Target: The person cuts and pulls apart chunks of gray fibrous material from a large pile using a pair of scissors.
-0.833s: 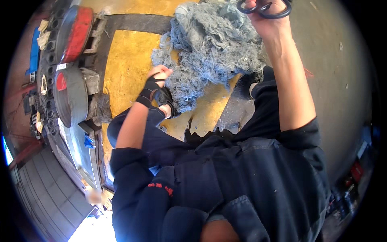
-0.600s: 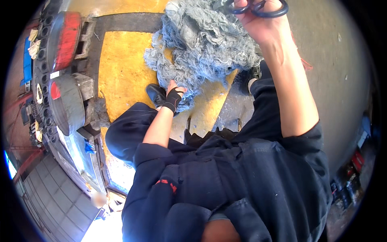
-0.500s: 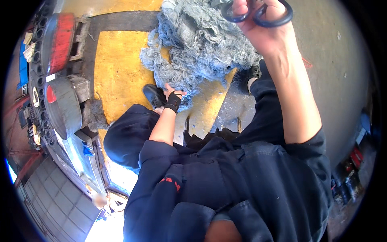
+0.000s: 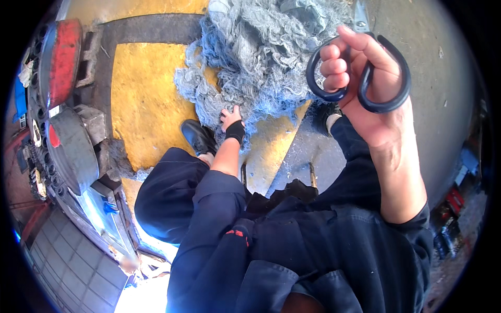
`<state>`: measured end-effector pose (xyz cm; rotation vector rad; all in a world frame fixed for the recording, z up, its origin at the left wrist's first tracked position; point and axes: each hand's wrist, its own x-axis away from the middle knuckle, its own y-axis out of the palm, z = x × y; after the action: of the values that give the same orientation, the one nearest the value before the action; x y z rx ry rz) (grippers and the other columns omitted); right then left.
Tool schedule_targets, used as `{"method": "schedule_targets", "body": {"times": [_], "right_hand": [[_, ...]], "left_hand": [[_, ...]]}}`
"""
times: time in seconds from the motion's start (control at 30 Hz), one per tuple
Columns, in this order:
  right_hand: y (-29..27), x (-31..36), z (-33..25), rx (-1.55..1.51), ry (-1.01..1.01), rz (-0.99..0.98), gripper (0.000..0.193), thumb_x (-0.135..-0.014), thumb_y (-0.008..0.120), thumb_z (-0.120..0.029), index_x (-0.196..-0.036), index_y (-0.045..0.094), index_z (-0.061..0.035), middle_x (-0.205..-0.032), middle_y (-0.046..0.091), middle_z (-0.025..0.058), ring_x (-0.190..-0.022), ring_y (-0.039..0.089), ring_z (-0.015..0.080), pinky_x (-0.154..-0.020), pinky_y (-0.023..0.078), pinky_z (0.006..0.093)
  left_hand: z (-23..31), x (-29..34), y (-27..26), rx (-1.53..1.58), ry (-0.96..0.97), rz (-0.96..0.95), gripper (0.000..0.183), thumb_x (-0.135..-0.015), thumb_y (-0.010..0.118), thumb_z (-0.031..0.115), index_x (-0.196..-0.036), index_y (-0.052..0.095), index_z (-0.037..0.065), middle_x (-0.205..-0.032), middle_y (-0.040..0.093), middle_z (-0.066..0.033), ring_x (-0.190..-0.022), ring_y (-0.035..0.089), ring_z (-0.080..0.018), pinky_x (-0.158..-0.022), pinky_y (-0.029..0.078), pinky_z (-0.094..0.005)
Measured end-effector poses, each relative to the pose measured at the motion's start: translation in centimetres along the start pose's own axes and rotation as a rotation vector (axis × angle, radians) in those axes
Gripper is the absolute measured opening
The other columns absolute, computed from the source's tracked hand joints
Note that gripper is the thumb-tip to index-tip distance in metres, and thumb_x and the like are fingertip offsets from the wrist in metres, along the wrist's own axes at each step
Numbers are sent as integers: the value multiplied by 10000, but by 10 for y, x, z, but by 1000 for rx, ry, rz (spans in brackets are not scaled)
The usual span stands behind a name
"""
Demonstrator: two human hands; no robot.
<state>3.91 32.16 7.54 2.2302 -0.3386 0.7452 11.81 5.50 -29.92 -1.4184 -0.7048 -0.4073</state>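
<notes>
My right hand (image 4: 365, 88), raised at the right, is closed on large scissors (image 4: 385, 107) with thick dark loop handles. Its thumb and fingers pass through the loops, and part of a metal blade shows beyond the hand at the top. A big heap of frayed grey-blue fibre (image 4: 255, 62) lies in front of me. My left hand (image 4: 231, 120), with a black wrist wrap (image 4: 235, 131), grips the near edge of this heap with bent fingers. The fingertips are partly lost among the strands.
My black shoe (image 4: 197, 136) is beside the heap, on yellow-painted floor (image 4: 148, 94). Two thin rusty legs (image 4: 313, 175) stand between my knees. To the left are round drum-like parts (image 4: 74, 151), one with red (image 4: 65, 62), and grey blocks (image 4: 93, 123).
My right hand has come nearer and lower with the scissors, whose loops now show fully. My left hand has shifted slightly right along the heap's edge. The view has moved slightly.
</notes>
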Motion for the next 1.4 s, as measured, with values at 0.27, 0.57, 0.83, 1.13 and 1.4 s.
{"method": "schedule_targets", "body": {"times": [0.27,0.57,0.83,1.13,1.4], "right_hand": [[3,-1,3,44,-212,-51,157,-779,635,-118,-771,553,15,-703,587,101,-605,579,163,-576,488,257],[6,-18,16,803,-418,-71,273,-738,719,-203,-827,611,32,-739,641,97,-626,601,120,-575,491,231],[35,-24,51,818,-369,-202,525,-574,853,-398,-766,572,1,-611,584,70,-502,569,143,-491,463,271],[53,-46,78,937,-372,-180,817,-499,818,-562,-921,572,93,-869,630,194,-825,622,270,-769,480,343],[61,-60,66,-21,-104,-72,197,-732,669,-115,-825,595,42,-732,626,87,-603,609,179,-560,518,309]], "left_hand": [[-36,-29,-100,504,285,-84,527,-787,653,397,-1175,537,60,-1142,580,-159,-1055,547,-328,-851,443,-399],[-56,43,-306,1536,449,-188,339,-939,439,199,-1254,457,74,-1152,581,-79,-1043,574,-238,-886,475,-431],[-43,129,-371,1895,609,-162,378,-952,395,224,-1273,458,35,-1255,522,-130,-1127,505,-287,-961,404,-442],[24,115,-312,1723,692,-156,412,-921,523,170,-1281,398,11,-1152,540,-108,-1040,535,-188,-876,458,-332],[46,142,-345,2025,663,-281,684,-888,500,503,-1328,331,7,-1307,405,-145,-1209,399,-257,-1011,330,-374]]}}
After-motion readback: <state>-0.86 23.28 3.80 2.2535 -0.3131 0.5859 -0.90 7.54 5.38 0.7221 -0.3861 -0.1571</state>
